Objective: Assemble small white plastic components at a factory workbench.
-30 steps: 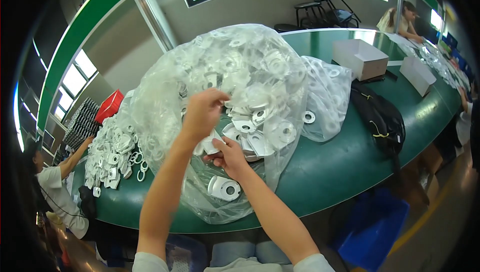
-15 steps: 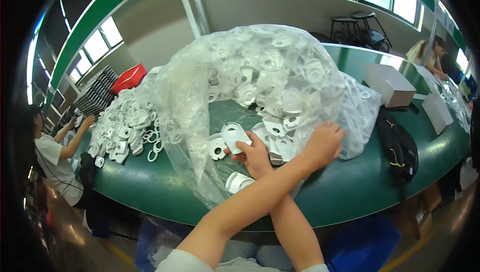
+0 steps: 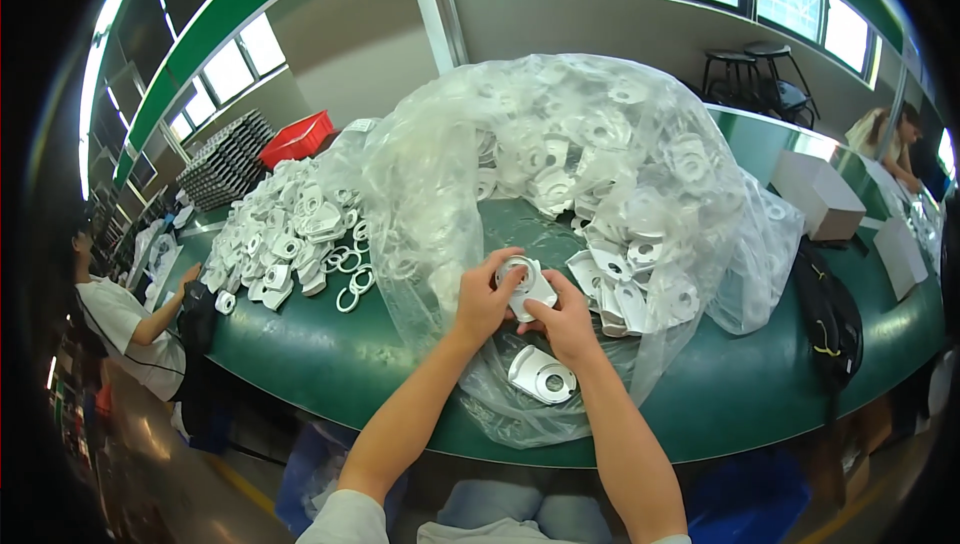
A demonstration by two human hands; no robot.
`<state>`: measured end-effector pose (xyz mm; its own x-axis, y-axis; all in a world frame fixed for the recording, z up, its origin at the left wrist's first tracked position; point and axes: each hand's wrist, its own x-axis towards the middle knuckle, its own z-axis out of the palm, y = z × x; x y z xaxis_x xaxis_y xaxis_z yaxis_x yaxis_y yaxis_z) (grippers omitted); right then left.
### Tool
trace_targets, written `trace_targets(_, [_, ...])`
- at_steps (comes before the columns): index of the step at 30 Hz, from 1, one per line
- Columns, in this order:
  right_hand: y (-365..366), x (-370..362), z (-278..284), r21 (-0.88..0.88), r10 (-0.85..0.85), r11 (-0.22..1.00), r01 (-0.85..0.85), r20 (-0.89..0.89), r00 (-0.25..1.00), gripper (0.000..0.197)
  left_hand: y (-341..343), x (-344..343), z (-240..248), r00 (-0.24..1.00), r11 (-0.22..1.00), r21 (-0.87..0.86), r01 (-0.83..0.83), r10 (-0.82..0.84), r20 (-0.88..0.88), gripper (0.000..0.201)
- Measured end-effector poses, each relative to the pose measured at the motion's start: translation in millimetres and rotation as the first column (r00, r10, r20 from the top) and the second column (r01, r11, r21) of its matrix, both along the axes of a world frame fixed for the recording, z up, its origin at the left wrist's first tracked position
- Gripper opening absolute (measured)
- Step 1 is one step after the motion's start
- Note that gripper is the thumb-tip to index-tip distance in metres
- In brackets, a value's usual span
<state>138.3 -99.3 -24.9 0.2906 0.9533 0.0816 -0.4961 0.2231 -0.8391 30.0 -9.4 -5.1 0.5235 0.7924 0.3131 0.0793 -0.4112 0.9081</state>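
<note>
Big bag, open on tabletop, heaped with white parts; small bag right of it has some too. Left fingers and right fingers grasp one part at big bag's mouth.

We count two hands, a left hand and a right hand — with one white part between them — two clear plastic bags, one red basket, one black backpack, two pale boxes, two blue bins, at least two stools. The heaped white pieces outnumber our counting.
</note>
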Motion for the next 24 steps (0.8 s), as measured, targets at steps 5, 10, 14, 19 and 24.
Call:
trace_targets(5, [3.2,-10.4,7.0,-0.068,0.017,0.998,-0.011,0.093,0.996,0.025,15.2,-15.4,-9.5,0.987,0.985,-0.133,0.106,-0.089,0.132,0.014])
trace_targets(10, [-1.8,-8.2,9.1,-0.108,-0.01,0.994,0.032,0.201,0.98,0.021,4.6,-29.8,15.3,0.99,0.988,0.065,0.137,-0.135,-0.037,0.02])
trace_targets(14, [-3.8,-2.8,6.1,-0.148,0.002,0.989,0.026,0.189,0.982,0.02,16.3,-98.7,30.5,0.942,0.904,0.275,-0.328,0.333,0.031,0.014])
trace_targets(19, [2.4,-13.8,11.6,-0.13,0.011,0.992,0.012,0.177,0.984,0.018,86.9,-225.0,-11.7,0.638,0.579,0.486,-0.655,0.768,-0.056,0.02])
trace_targets(24, [-2.8,-3.2,8.1,-0.138,0.009,0.99,0.013,0.16,0.987,0.018,116.1,-239.3,-19.4,0.631,0.771,0.352,-0.53,0.636,-0.444,0.018])
